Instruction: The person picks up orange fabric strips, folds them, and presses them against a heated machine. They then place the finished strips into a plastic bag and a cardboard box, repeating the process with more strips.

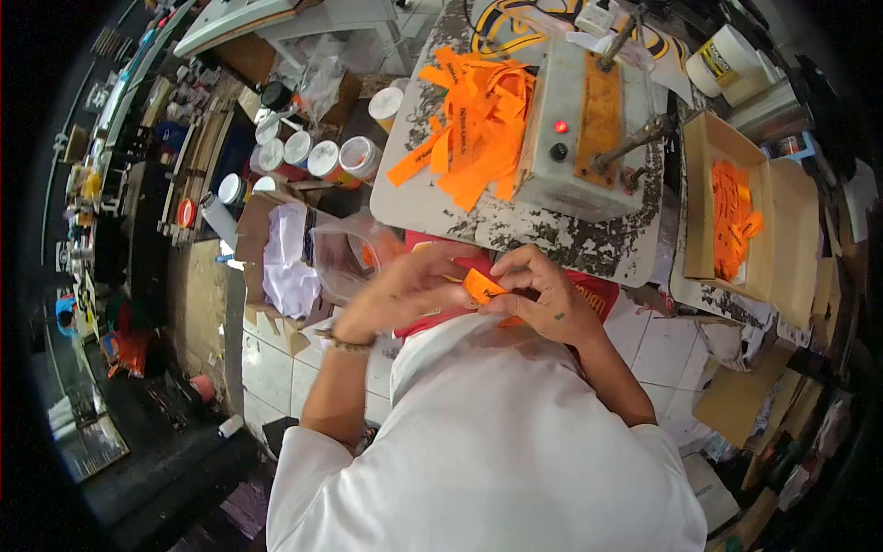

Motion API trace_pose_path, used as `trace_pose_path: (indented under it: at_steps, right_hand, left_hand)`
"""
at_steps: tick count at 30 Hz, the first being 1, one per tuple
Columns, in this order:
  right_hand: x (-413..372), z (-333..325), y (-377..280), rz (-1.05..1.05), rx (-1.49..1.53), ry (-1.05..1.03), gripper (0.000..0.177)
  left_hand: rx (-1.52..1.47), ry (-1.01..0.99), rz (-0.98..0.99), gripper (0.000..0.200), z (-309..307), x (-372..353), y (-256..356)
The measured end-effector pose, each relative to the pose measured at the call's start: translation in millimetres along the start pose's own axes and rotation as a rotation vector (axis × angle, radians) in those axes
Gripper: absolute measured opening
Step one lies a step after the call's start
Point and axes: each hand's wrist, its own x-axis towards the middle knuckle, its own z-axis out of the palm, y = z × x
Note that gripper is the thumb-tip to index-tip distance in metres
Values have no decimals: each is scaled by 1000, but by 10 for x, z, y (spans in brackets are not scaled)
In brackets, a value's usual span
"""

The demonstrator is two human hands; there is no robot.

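A small orange fabric label (483, 286) with black print is pinched between my two hands, just above my lap. My right hand (543, 293) grips its right side with thumb and fingers. My left hand (409, 287) is at its left edge, thumb against it and the other fingers blurred by motion. More orange shows under my right hand, partly hidden. Ahead, a loose pile of printed orange strips (483, 124) lies on the worn white table (432, 210). Beside the pile stands a grey metal box (575, 138) with a glowing red light, a black knob and two metal rods.
At right, an open cardboard box (699, 212) holds several orange labels (733, 221). White-lidded tubs (324, 159) cluster on the left, near a carton with white paper (292, 248) and a clear plastic bag (345, 258). A white tub (727, 60) stands at far right.
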Motion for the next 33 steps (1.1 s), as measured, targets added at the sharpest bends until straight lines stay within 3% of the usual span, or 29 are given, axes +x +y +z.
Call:
trace_pose_path:
  at_steps: [4,6,10,13,14,16,17,20,22,24,26,27,30,33]
  right_hand:
    - [-4,-100,-97,28,-162,55,26]
    - [-52,-175,-73,64,-62,121,25]
    - [-108,-293,-11,110,82,141,25]
    - [-109,-275,-57,155,117,182,22]
    - [-93,-273,-67,112,-32,163,22]
    - [-42,-245,-138,63,-188,153,21]
    - [-12,-194,-211,12,-245,140,22]
    - [15,-175,-229,-9,-329,55,24]
    - [6,-146,-170,-149,-242,33,20]
    - [-13,-171,-210,-79,-126,-46,16]
    - [-48,-148,-153,-176,104,-31,15]
    - [-60,-139,-187,-171,105,-29,15]
    - [-138,-145,-303,-212,311,62,18]
    - [-160,-193,-348,-327,430,92,25]
  left_hand:
    - [-67,122,-65,20,21,173,-12]
    - [-53,349,-57,15,-230,124,-40]
    - [-158,421,-103,16,-412,79,55]
    - [-82,376,-151,17,-401,91,103]
    - [-79,367,-148,17,-388,85,136]
    - [36,156,-157,13,-357,66,240]
    - [0,10,-84,10,-351,77,305]
    - [192,-112,73,10,-360,211,584]
    - [236,-40,113,13,-384,373,790]
    - [530,154,137,15,-463,607,950]
    - [732,162,304,17,-504,942,1062]
    - [867,281,482,18,-429,1060,1086]
    - [697,265,291,19,-277,990,1118]
    - [399,-244,34,32,-5,755,940]
